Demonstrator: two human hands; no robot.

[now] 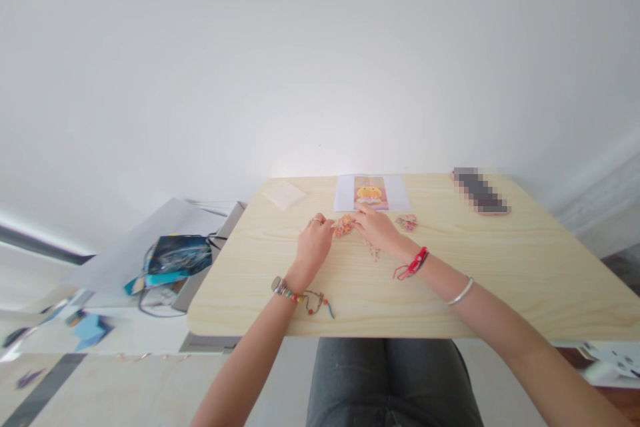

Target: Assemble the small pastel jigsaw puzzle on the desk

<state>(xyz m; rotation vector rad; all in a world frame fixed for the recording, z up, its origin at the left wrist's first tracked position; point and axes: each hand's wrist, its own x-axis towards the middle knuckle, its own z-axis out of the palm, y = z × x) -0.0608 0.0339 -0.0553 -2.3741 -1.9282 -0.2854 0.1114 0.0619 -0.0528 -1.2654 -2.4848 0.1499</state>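
Observation:
Near the middle of the table [280, 267], a small clump of orange and pink pieces [344, 225] lies between my two hands; whether it is loose or bagged I cannot tell. My left hand [315, 241] is closed, fingertips pinching its left edge. From the other side, my right hand [377, 228] has its thumb and a finger at the clump's right edge, with the index finger reaching toward a printed sheet [345, 195]. A yellow figure shows on that sheet. Tiny loose pieces [374, 252] lie below my right hand, and a second multicoloured clump [407, 222] sits right of it.
A flat whitish packet [284, 195] lies at the table's back left. At the back right is a phone-like object [480, 192], blurred out. A white wall rises behind the table. Left of it, a dark pouch [181, 255] rests on a lower surface among papers.

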